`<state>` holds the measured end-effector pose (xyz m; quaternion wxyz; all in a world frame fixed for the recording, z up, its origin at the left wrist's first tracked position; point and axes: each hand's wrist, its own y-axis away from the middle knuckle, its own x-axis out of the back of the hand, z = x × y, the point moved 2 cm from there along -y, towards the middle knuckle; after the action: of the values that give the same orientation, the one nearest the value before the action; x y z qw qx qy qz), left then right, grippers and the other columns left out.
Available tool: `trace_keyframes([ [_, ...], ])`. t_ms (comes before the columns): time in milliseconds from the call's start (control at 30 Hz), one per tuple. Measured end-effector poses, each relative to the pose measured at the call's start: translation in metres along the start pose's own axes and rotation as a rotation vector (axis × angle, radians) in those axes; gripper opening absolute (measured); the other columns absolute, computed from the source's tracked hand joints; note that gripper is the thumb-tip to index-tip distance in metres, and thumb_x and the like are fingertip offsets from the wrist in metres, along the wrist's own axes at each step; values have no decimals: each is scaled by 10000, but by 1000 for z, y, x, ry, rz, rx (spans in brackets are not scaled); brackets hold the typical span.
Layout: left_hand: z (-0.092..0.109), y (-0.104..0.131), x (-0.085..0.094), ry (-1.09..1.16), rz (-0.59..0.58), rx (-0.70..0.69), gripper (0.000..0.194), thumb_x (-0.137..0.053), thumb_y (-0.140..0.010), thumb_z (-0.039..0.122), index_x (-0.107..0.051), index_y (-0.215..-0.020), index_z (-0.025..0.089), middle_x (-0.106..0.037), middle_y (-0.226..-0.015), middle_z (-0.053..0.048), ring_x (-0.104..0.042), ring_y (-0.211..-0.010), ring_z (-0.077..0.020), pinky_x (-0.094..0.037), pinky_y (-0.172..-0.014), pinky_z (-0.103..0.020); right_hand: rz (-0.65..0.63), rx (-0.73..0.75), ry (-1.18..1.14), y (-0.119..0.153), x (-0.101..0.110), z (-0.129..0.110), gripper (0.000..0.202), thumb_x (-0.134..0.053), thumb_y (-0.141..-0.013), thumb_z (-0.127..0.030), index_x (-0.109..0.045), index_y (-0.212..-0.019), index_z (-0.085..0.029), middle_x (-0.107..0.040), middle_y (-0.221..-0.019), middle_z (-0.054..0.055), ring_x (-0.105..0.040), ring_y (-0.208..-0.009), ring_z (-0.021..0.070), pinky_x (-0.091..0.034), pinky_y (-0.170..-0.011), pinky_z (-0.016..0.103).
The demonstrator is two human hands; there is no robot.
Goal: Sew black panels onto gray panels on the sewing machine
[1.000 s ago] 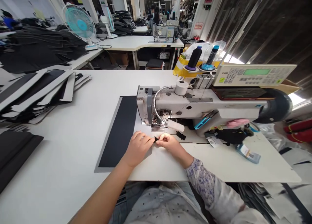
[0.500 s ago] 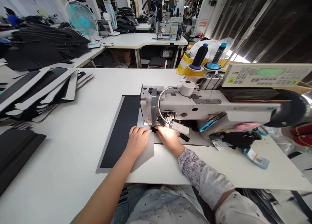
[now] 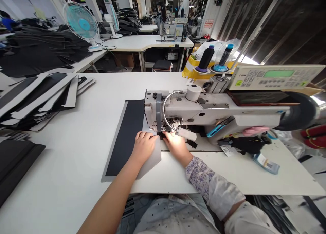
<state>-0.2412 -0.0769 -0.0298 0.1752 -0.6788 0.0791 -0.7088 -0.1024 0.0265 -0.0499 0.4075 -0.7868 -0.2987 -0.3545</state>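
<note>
A dark panel with a light grey border (image 3: 124, 135) lies flat on the white table, its right edge beneath the head of the sewing machine (image 3: 173, 106). My left hand (image 3: 144, 145) rests palm down on the panel, just left of the presser foot, fingers laid on the sheet. Beside the needle area, my right hand (image 3: 176, 145) is closed, thumb and fingertips at a small black strip (image 3: 161, 135) under the machine head. A lamp (image 3: 186, 133) lights that hand. The needle and part of the strip are hidden by fingers and machine.
Stacked grey and black pieces (image 3: 43, 98) and dark folded panels (image 3: 17, 166) stand at left. Thread cones (image 3: 205, 59), a control panel (image 3: 277, 76), blue snips (image 3: 219, 128) and a black cloth bundle (image 3: 244, 144) are at right. Fans (image 3: 83, 23) stand behind.
The whole view has shifted slightly. Both hands keep nearly the same place at the machine, and the panel has hardly moved.
</note>
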Motion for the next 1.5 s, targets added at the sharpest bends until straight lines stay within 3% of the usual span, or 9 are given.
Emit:
trace_keyframes([
  [200, -8, -10, -2, -6, -78, -3, 287, -456, -840, 94, -681, -942, 240, -671, -870, -55, -572, -867, -223, -404, -847, -385, -141, 147, -94, 29, 8, -29, 153, -551, -929, -284, -671, -867, -211, -666, -940, 53, -566, -877, 197, -462, -829, 355],
  [500, -6, 19, 4, 81, -45, 48, 200, -461, -912, 230, -621, -1032, 218, -624, -1020, -66, -550, -937, -208, -429, -863, -367, -97, 96, 36, 19, -1, -21, 184, -564, -917, -276, -706, -1017, -218, -658, -1040, 85, -564, -939, 231, -471, -819, 373],
  [933, -27, -11, -11, 63, 15, 23, 155, -494, -889, 205, -612, -989, 202, -618, -972, -76, -552, -942, -226, -447, -844, -368, -162, -44, 170, -3, -11, -16, 265, -497, -941, -266, -684, -1110, -183, -672, -1001, 97, -622, -884, 214, -471, -827, 325],
  [1233, -27, -12, -14, 28, 14, 28, 154, -493, -890, 197, -610, -988, 193, -617, -980, -76, -542, -942, -231, -447, -848, -373, -207, -62, 215, -5, -9, -20, 307, -477, -953, -265, -658, -1184, -176, -667, -1063, 117, -630, -910, 218, -479, -850, 328],
  [1500, -25, -14, -17, 5, 18, 67, 147, -501, -877, 183, -624, -957, 188, -620, -961, -87, -551, -918, -238, -451, -821, -370, -157, -13, 205, -4, -12, -19, 316, -482, -938, -244, -646, -1194, -157, -651, -1042, 127, -613, -865, 220, -479, -836, 356],
])
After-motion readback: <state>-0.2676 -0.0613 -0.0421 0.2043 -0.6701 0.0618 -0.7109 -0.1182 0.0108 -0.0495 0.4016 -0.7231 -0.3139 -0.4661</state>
